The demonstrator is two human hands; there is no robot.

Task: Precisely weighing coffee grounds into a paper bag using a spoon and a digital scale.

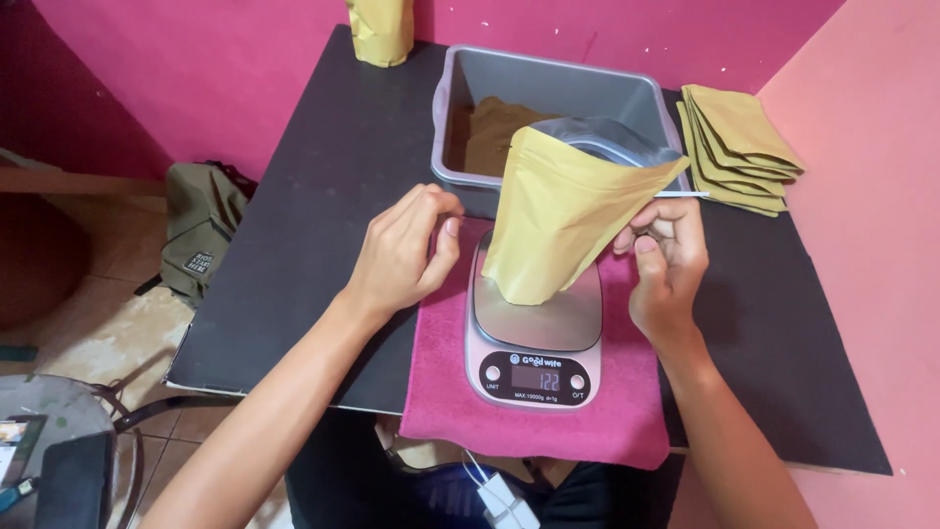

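A tan paper stand-up pouch with a silvery inner lining is standing tilted on the steel platform of a small digital kitchen scale, its open mouth leaning to the far right and its base touching the platform. The right hand is gripping the pouch at its upper right edge; its fingers are curled and pressed together around that edge, with the thumb pointing up against the paper. The left hand is hovering just left of the pouch, apparently not touching it; its fingers are bent and loosely gathered, holding nothing that can be seen.

The scale's display is lit. The scale is sitting on a magenta cloth that is lying at the near edge of a black counter.

Just beyond the scale and pouch, a grey rectangular plastic tub is holding brown powder heaped towards its left side. To the right of the tub, a stack of flat empty tan pouches is lying fanned on the counter. At the far edge, another filled tan pouch is standing upright, partly cut off by the frame.

On the tiled floor to the left, an olive-green fabric bag is resting against the pink wall.
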